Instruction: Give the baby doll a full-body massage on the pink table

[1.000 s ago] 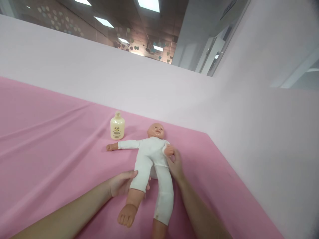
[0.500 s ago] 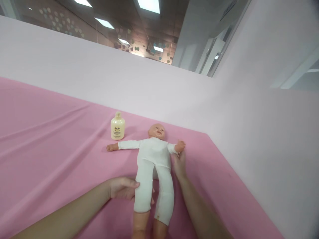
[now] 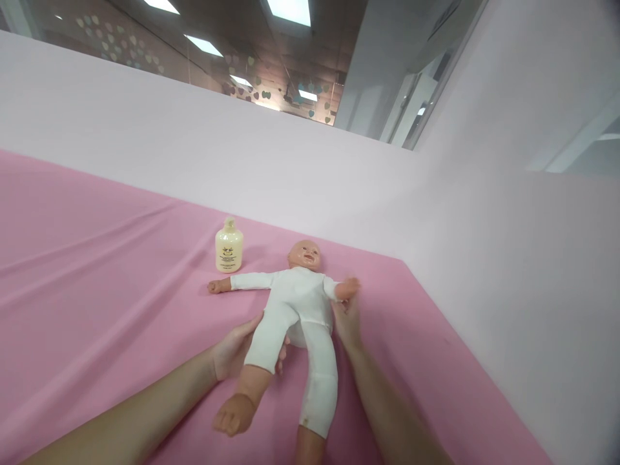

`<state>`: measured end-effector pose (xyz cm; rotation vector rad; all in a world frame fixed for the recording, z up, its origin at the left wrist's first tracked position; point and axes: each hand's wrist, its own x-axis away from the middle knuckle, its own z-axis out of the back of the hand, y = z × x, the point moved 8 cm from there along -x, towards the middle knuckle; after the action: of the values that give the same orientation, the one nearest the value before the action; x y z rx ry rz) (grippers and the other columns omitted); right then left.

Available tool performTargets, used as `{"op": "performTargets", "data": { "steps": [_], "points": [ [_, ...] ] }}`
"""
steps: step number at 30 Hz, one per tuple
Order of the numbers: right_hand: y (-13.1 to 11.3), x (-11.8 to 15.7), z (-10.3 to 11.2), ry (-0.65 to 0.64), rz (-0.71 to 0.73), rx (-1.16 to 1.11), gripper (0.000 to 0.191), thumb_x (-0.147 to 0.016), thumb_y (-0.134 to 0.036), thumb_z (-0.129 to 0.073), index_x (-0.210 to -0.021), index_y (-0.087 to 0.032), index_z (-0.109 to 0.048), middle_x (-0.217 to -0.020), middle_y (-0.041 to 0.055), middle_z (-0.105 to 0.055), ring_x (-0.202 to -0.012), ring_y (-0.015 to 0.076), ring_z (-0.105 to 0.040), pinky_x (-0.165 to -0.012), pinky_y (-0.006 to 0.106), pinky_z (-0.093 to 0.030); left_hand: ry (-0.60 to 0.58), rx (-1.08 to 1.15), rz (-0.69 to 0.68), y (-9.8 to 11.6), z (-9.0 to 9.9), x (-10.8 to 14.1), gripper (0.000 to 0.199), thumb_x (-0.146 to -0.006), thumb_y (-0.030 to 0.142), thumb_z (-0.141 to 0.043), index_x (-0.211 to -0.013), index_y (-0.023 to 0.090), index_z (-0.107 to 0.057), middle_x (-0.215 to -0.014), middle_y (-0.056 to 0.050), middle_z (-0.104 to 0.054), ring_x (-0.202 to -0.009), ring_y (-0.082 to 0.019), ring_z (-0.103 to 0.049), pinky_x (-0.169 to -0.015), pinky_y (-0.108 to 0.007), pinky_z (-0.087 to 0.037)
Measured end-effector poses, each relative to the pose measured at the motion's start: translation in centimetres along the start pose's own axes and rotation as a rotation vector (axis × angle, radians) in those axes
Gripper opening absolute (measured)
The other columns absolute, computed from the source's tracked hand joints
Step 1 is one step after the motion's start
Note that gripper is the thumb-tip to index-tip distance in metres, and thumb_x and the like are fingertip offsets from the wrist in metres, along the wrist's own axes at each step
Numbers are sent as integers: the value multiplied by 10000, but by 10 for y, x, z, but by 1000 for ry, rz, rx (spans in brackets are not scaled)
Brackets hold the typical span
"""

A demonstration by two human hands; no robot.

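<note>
A baby doll (image 3: 307,290) with a white cloth body lies on its back, its head toward the wall. My left hand (image 3: 242,345) is wrapped from beneath around the doll's leg on the left, fingertips showing on its inner side; that leg is raised and bent outward. Beside the doll's torso on the right, my right hand (image 3: 347,320) grips the doll's arm (image 3: 346,289) near the wrist, the thumb against the sleeve. Part of the right fingers is hidden behind the arm, and the doll's hand is blurred.
A pale yellow pump bottle (image 3: 229,248) stands upright left of the doll's head. Pink cloth (image 3: 121,271) with a few creases covers the surface. White walls (image 3: 465,213) rise behind and to the right, with a window (image 3: 217,64) above.
My left hand has lifted the doll's leg and swung it up and to the left, so its foot now shows. The doll's held arm has shifted slightly.
</note>
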<state>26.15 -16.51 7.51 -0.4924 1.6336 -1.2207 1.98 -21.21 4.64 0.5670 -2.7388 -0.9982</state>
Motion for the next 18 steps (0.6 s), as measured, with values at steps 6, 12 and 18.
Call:
{"op": "performTargets", "data": {
  "steps": [6,12,18],
  "points": [
    [-3,4,-11,-141,80,103,211,-781,-285,-684,-989,-251,-680,-1208,64,-651,-1181,250,-583,-1057,452,-460,14,2,13,-2,1,0,761,-921,723,-414,-1029,38,-729,-835,-160,-715,-743,-270,-660,-800,-411,-480],
    [27,-3,7,64,-137,-60,432,-797,-415,-703,-1166,-225,-584,-1192,66,-663,-1078,237,-632,-954,400,-517,-124,-78,224,-20,-12,9,829,-906,756,-385,-1209,41,-674,-1124,-211,-715,-1051,-343,-667,-961,-473,-477],
    [47,-5,20,193,-232,-150,528,-863,-527,-598,-1310,-274,-476,-1364,59,-573,-1183,232,-596,-926,385,-544,-425,-203,458,-31,-31,24,905,-767,835,-553,-1395,183,-553,-1312,-201,-640,-1130,-398,-650,-853,-560,-544]
  ]
}}
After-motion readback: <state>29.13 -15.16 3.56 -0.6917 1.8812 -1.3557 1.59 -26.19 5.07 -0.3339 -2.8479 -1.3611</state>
